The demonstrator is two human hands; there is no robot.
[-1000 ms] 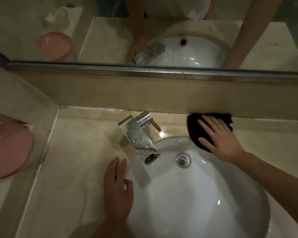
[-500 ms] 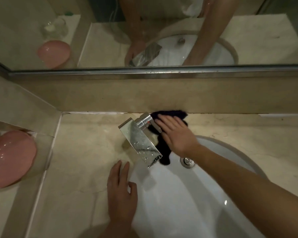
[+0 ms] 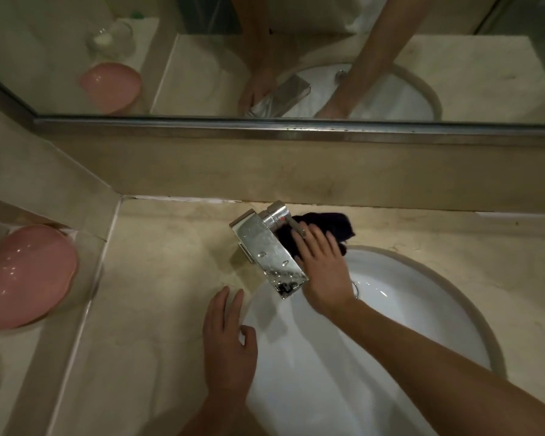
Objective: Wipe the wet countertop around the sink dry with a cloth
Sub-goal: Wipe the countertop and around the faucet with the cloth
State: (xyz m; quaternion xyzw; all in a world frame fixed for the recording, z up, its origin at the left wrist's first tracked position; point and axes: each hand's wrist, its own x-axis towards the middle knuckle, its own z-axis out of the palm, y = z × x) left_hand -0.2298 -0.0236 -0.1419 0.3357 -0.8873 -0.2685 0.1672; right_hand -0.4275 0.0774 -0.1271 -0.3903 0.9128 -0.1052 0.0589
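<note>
A dark cloth lies bunched on the beige stone countertop behind the white sink, right beside the chrome faucet. My right hand presses flat on the cloth with straight fingers, its fingertips under the faucet's lever. My left hand rests flat on the counter at the sink's left rim, fingers straight, holding nothing. Part of the cloth is hidden under my right hand.
A pink basin sits on a lower ledge at the left. A mirror runs along the back wall above a stone upstand. Water drops sit on the faucet spout. More countertop stretches to the right of the sink.
My right hand slid the cloth left along the back of the counter, from the sink's right side to the faucet base. The left hand stayed at the sink's left rim.
</note>
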